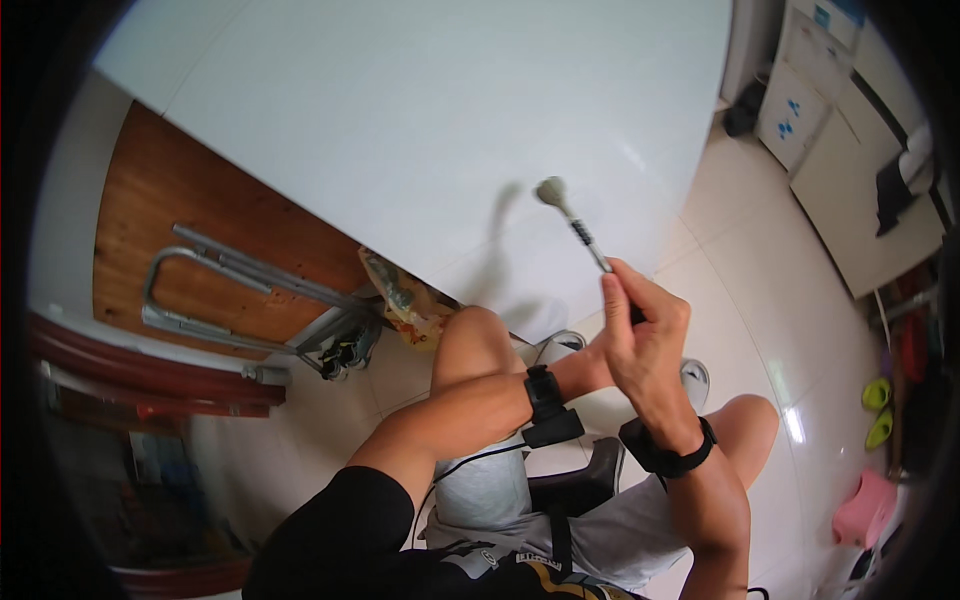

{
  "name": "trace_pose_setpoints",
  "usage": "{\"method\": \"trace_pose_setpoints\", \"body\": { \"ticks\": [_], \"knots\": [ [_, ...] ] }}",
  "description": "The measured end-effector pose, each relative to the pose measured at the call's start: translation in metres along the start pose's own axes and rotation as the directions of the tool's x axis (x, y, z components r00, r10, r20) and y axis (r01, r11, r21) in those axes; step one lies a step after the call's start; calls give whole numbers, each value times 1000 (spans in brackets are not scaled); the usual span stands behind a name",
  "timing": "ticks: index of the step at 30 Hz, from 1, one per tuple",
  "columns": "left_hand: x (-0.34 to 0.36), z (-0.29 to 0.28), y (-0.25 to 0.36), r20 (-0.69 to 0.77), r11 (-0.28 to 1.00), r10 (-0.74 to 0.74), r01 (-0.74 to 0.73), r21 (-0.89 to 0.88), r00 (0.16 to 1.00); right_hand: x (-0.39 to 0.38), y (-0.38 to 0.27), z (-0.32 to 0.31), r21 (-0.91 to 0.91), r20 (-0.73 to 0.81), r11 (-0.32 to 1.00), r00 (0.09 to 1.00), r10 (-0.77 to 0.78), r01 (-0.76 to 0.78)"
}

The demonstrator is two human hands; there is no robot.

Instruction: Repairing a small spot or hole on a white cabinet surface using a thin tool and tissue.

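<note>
My right hand [640, 330] grips the handle of a slender brush-like tool [582, 233] with dark bands and a rounded greenish-grey head, held up in front of a large white panel or tabletop [400, 120], on which shadows fall. Whether the head touches that surface I cannot tell. My left hand [585, 368] is low, just behind my right one, which hides its fingers. Black straps sit on both wrists, with a cable running from the left one.
At left are a wooden board [140, 230], a folded metal frame [215, 258], shoes [345, 350] and a patterned bag [405, 310]. At right stand cabinets [850, 190], with green slippers [878, 395] and a pink plastic object [860, 510] on the tiled floor [760, 290].
</note>
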State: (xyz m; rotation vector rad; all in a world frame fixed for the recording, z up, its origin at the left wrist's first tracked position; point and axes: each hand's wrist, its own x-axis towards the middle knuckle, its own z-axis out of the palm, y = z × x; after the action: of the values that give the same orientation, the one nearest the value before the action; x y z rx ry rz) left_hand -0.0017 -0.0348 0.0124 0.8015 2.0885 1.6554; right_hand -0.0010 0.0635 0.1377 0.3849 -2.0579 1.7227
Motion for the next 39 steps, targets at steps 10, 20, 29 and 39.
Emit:
{"method": "trace_pose_setpoints", "body": {
  "ticks": [10,20,29,39],
  "knots": [
    [-8,2,-47,115,1000,-15,15,2,993,11,4,36,-123,25,991,999,-44,46],
    [9,2,-52,92,1000,18,-20,15,996,-5,33,22,-195,92,972,984,149,-129],
    [15,-10,20,-31,999,-26,25,-36,999,13,19,10,-69,-35,989,991,128,-130],
    [31,-24,-1,-101,976,55,-33,214,993,5,36,-1,-121,35,959,964,262,-256]
  ]
}}
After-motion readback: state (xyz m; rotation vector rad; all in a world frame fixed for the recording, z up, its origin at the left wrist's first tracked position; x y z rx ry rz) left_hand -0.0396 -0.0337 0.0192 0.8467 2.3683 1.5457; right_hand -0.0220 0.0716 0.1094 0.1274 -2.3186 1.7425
